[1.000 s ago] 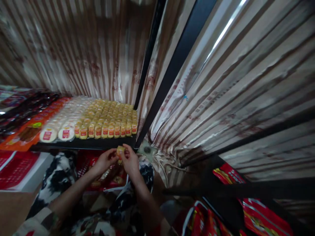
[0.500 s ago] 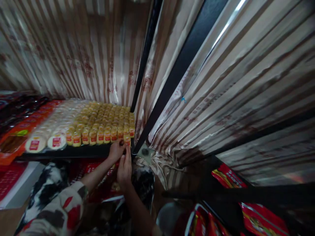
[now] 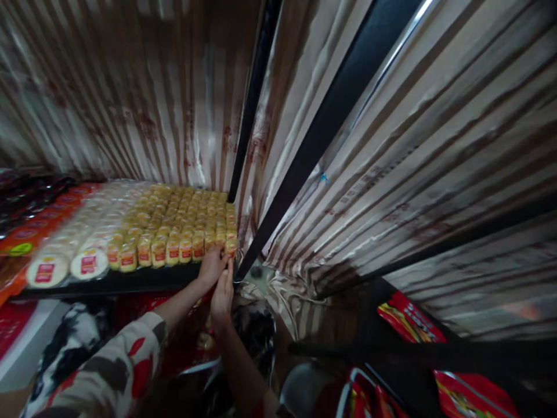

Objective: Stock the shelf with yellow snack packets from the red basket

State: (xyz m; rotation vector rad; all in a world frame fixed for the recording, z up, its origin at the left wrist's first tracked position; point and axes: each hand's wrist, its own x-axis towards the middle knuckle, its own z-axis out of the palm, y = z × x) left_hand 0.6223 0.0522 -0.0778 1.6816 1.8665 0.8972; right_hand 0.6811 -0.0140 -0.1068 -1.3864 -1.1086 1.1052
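Both hands are up at the front right corner of a dark shelf [image 3: 143, 280]. My left hand [image 3: 212, 266] and my right hand [image 3: 223, 291] press together around a small yellow packet with a red label [image 3: 230, 243], at the right end of the front row of yellow packets [image 3: 174, 247]. The packet stands upright in line with the row. Whether the fingers still grip it cannot be told. Many more yellow packets fill the shelf behind.
Round white packs [image 3: 87, 262] and orange-red packs [image 3: 26, 238] lie left of the yellow rows. A black upright post [image 3: 304, 168] stands right of the hands. Striped shiny curtain [image 3: 413, 157] hangs behind. Red bags [image 3: 413, 325] lie on a lower right shelf.
A second ago both hands held the yellow packet below the shelf edge. They rose and carried it to the right end of the front row, where they now rest against it.
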